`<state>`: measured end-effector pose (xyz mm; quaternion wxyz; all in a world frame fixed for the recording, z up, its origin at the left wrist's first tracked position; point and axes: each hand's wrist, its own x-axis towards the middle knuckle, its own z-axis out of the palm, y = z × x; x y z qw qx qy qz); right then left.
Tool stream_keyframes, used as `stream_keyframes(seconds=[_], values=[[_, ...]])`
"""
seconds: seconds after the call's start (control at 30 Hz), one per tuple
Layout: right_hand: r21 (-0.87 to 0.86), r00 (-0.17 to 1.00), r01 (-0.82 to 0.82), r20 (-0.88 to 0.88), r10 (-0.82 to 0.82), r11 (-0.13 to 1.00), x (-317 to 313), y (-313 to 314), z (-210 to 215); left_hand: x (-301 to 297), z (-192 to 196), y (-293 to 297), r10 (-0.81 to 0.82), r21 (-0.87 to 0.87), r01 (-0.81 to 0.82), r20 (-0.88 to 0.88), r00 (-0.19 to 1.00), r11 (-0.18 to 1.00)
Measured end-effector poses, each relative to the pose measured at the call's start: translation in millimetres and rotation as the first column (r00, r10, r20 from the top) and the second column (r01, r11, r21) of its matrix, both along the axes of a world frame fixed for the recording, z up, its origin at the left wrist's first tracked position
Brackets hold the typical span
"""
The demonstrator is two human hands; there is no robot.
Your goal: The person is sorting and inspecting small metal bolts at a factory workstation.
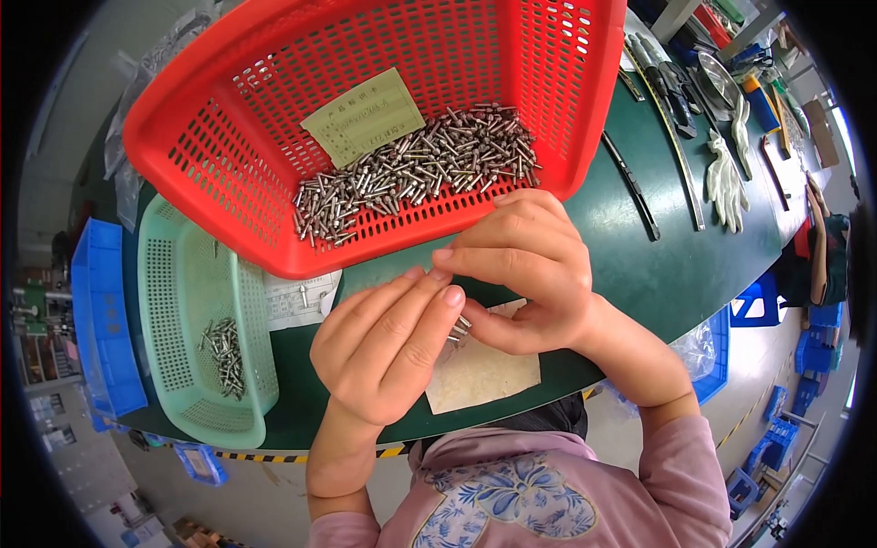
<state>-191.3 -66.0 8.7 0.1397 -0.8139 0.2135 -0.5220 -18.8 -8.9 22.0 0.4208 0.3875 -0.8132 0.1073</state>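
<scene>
Small metal pins [459, 327] — a few are seen poking out between the two hands, just above the beige card [480, 370] on the green table [658, 274], at the near edge. The pins are pinched betw. the left hand [388, 342] fingertips and the right hand [530, 274] thumb side; their long axis is judged to run roughly lower-left to upper-right, tips pointing toward the right palm. Left hand fingers are curled nearly closed, with index and middle tips [448, 297] pressed against the right index tip. Right hand is cupped, fingers bent down over the gap; how many pins are held can't be told, since most of the bundle is hidden by the fingers. Both hands are about equally near, touching each other over the pins; the left is judged to have the firmer grip. Pins look short, cylindrical, bright grey steel, w/ a stepped or headed end — detail too small to confirm. The bulk supply is a heap of like pins [416, 173] in the red basket [228, 173], tilted, just beyond the right hand; a yellowish slip [364, 116] lies in it. A smaller lot [224, 352] is seen in the pale green basket [174, 274] to the left, well apart from both hands.
</scene>
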Motion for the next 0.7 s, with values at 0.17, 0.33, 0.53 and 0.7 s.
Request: stream_keyframes(seconds=[0.17,0.33,0.53,0.7], values=[[0.01,1.0,0.003,-0.012,-0.003,1.0,-4,-1,0,-3,-1,-2,0.003,-0.012,-0.003,-0.001,1.0,1.0],[0.036,1.0,-0.003,-0.018,0.004,0.999,2,-3,-2,2,-1,-1,0.066,-0.003,-0.066,-0.008,0.998,0.998],[-0.008,0.979,0.115,-0.168,-0.115,0.993,-12,-5,-1,43,28,21,0.447,0.121,-0.437,-0.078,0.891,0.891],[-0.018,0.983,0.086,-0.161,-0.088,0.996,-4,-3,-4,126,44,76,0.831,0.434,-0.813,0.215,0.513,0.389]])
